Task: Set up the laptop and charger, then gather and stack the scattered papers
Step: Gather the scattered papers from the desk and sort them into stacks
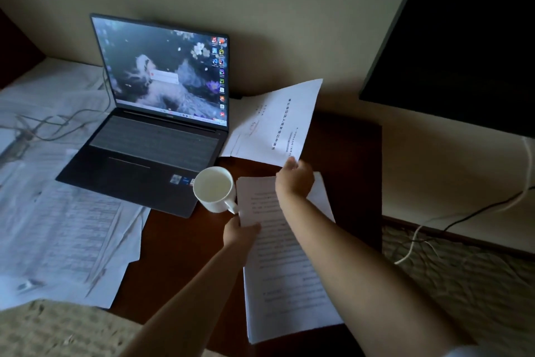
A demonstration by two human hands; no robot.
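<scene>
An open laptop (pixel 156 113) with a lit screen stands on the dark wooden desk (pixel 185 243), and a cable (pixel 72 119) trails off its left side. My right hand (pixel 295 178) pinches the near corner of a printed sheet (pixel 278 122) lifted off the desk to the right of the laptop. My left hand (pixel 240 233) grips the left edge of a stack of printed papers (pixel 283 270) lying near the desk's front right. More loose papers (pixel 60 229) are spread over the left side.
A white mug (pixel 215 189) stands just in front of the laptop's right corner, its handle close to my left hand. A dark TV screen (pixel 463 38) hangs at the right. Cables (pixel 469 217) run down the wall onto the patterned carpet (pixel 463 275).
</scene>
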